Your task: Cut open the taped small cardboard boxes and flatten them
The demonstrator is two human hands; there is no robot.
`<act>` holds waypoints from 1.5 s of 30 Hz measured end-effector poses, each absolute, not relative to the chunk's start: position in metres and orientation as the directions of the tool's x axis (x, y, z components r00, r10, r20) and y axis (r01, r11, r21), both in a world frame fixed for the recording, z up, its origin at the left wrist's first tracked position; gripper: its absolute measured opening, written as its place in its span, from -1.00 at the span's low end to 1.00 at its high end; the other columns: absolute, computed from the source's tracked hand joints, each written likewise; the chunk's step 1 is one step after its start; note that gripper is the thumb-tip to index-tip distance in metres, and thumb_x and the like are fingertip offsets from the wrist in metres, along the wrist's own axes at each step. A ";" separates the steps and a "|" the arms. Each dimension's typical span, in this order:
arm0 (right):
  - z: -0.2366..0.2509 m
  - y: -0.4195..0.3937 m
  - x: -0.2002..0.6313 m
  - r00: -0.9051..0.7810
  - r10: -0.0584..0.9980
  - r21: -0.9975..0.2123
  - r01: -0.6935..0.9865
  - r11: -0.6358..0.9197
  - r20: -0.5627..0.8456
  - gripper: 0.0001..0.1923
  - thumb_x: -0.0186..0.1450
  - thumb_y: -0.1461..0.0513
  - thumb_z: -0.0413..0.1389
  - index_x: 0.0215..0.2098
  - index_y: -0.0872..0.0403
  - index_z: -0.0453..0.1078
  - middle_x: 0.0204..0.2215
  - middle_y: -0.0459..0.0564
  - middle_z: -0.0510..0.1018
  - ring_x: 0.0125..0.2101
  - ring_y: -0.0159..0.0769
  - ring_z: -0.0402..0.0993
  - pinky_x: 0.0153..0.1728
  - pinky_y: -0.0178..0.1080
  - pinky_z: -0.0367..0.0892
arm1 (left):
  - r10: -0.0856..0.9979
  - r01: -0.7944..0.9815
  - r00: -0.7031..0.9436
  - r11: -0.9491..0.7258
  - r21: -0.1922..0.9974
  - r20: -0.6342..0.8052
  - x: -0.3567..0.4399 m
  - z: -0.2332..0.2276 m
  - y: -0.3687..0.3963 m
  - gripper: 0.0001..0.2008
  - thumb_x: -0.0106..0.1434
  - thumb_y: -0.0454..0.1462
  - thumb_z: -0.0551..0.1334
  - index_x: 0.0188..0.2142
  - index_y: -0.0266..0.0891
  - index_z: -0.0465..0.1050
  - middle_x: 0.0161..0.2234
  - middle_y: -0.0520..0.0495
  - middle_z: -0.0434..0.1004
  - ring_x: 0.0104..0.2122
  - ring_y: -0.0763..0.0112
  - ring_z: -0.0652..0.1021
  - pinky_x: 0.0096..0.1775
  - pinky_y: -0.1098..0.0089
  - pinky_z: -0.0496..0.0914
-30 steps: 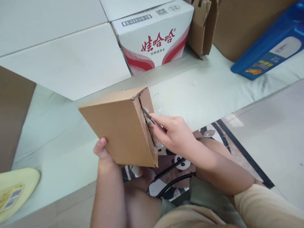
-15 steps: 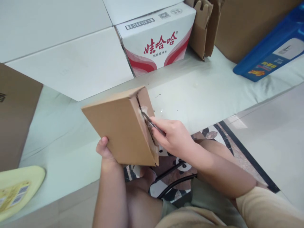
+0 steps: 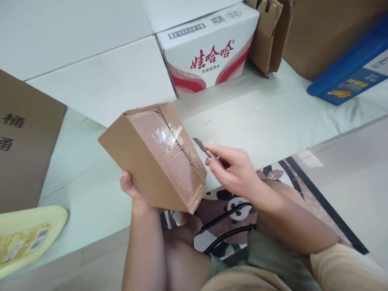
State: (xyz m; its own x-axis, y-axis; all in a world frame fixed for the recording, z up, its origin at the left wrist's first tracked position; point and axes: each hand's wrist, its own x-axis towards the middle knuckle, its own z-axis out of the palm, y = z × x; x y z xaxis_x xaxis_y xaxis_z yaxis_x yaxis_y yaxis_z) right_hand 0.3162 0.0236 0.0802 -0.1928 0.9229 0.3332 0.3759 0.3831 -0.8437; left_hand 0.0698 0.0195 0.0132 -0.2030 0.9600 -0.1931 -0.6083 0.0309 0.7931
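My left hand [image 3: 129, 186] grips a small brown cardboard box [image 3: 142, 161] from below, tilted so its taped face [image 3: 169, 149] looks up at me. That face carries clear tape and a ragged slit along its seam. My right hand [image 3: 235, 169] pinches a thin grey blade [image 3: 202, 148], its tip a short way right of the box and clear of the slit. Both forearms rest over my lap.
A white carton with red lettering [image 3: 209, 48] stands behind. Brown cardboard [image 3: 27, 133] leans at left, folded cardboard [image 3: 268, 34] and a blue box [image 3: 351, 68] sit at right. A yellow flat package [image 3: 27, 238] lies low left. A panda-print mat [image 3: 230, 202] covers the floor.
My left hand has turned the box so its taped face shows. My right hand has drawn the blade out of the seam and moved it to the right.
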 end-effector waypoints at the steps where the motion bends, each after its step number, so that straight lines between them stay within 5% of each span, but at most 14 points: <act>1: 0.083 0.023 0.317 -0.161 0.924 -0.850 0.364 0.381 0.346 -0.66 0.29 0.32 0.02 -0.04 0.10 0.54 -0.50 -0.11 0.54 -0.58 -0.44 0.32 -0.46 -0.35 0.32 | 0.964 -0.627 -0.204 0.005 0.779 -0.171 0.069 0.012 0.019 -0.49 0.08 0.19 0.22 -0.13 -0.04 0.55 -0.16 0.04 0.66 -0.06 0.14 0.58 -0.04 0.24 0.49; 5: 0.089 0.021 0.318 -0.152 0.910 -0.847 0.331 0.415 0.386 -0.63 0.33 0.29 0.00 0.03 0.09 0.51 -0.45 -0.07 0.59 -0.55 -0.43 0.38 -0.44 -0.34 0.38 | 0.970 -0.656 -0.229 -0.094 0.749 -0.079 0.068 0.007 0.020 -0.49 0.06 0.12 0.30 -0.10 -0.12 0.55 -0.19 -0.05 0.67 -0.17 0.14 0.61 -0.09 0.20 0.53; 11: 0.085 0.022 0.316 -0.208 0.892 -0.787 0.422 0.451 0.400 -0.60 0.36 0.30 -0.01 0.10 0.18 0.47 -0.35 0.01 0.65 -0.41 -0.37 0.53 -0.30 -0.32 0.45 | 0.990 -0.628 -0.125 -0.024 0.778 -0.071 0.071 0.007 0.019 -0.35 -0.01 0.05 0.38 0.05 -0.15 0.50 -0.26 -0.12 0.66 -0.25 0.08 0.63 -0.15 0.14 0.55; 20: 0.083 0.021 0.316 -0.215 0.905 -0.685 0.595 0.420 0.368 -0.58 0.39 0.28 -0.06 0.14 0.15 0.44 -0.09 0.08 0.66 -0.24 -0.25 0.63 -0.20 -0.25 0.50 | 0.987 -0.626 -0.101 0.037 0.779 -0.128 0.077 0.009 0.015 -0.49 0.00 0.04 0.37 -0.13 -0.22 0.56 -0.26 -0.15 0.66 -0.29 0.11 0.62 -0.19 0.11 0.57; 35: 0.092 0.017 0.313 -0.351 0.935 -0.545 0.774 0.321 0.051 -0.52 0.44 0.24 -0.14 0.25 0.18 0.31 -0.10 0.18 0.64 -0.27 -0.09 0.62 -0.27 -0.14 0.45 | 0.979 -0.552 -0.156 0.026 0.834 -0.134 0.083 0.011 0.015 -0.43 0.02 0.05 0.34 0.00 -0.10 0.51 -0.22 -0.12 0.64 -0.23 0.09 0.62 -0.19 0.15 0.56; 40: 0.098 0.017 0.310 -0.396 0.913 -0.529 0.798 0.290 -0.097 -0.45 0.45 0.25 -0.15 0.38 0.19 0.12 0.01 0.21 0.59 -0.20 -0.10 0.61 -0.23 -0.15 0.43 | 0.980 -0.543 -0.173 -0.009 0.839 -0.102 0.087 0.015 0.018 -0.46 -0.04 0.02 0.39 -0.08 -0.14 0.55 -0.26 -0.10 0.65 -0.31 0.15 0.61 -0.25 0.21 0.54; 45: 0.090 0.017 0.305 -0.467 0.865 -0.499 0.803 0.327 -0.185 -0.40 0.44 0.26 -0.15 0.42 0.22 0.01 -0.04 0.23 0.61 -0.25 -0.10 0.61 -0.30 -0.18 0.40 | 0.971 -0.571 -0.190 0.013 0.821 -0.148 0.091 0.021 0.022 -0.41 -0.02 0.09 0.35 -0.05 -0.16 0.56 -0.13 -0.09 0.65 -0.19 0.10 0.59 -0.20 0.17 0.54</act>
